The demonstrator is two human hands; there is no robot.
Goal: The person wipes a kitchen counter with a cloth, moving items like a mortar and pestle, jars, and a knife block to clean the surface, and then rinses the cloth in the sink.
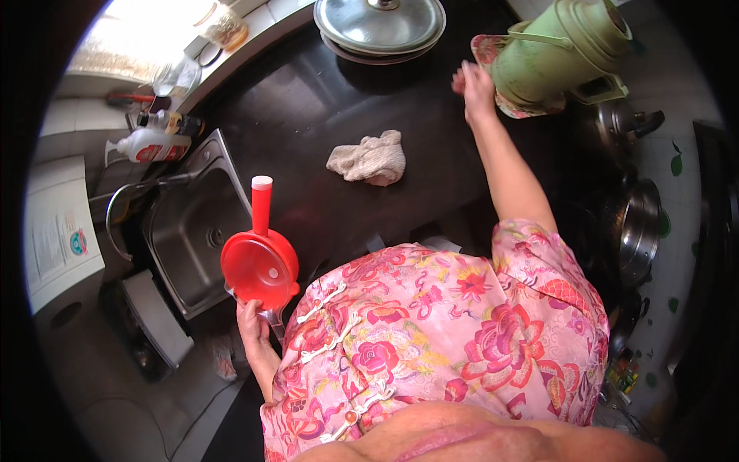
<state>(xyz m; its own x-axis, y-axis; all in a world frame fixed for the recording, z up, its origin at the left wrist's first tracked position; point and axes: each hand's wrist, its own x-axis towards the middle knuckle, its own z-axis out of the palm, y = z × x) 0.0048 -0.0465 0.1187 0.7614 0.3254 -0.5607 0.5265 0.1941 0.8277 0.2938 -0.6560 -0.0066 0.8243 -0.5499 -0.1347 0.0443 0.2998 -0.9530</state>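
My left hand point(253, 323) grips the near side of a red plastic water ladle point(261, 208), left of my body by the counter's edge. The ladle's thick handle points away from me and has a pale end cap. In its bowl sits what looks like a translucent plastic scoop point(270, 271), its clear handle beside my fingers. My right hand point(478, 92) reaches across the counter to the rim of a floral tray point(488, 49). Its fingers are slightly blurred and appear empty; whether they touch the tray is unclear. A green thermos flask point(540, 66) stands on that tray.
A crumpled beige cloth point(369, 159) lies on the dark counter point(300, 115). Beyond it is a metal pan lid point(381, 23). At left are a steel sink point(190, 231), its curved faucet point(118, 211) and a white pump bottle point(153, 144). Metal cookware point(638, 225) stands at right.
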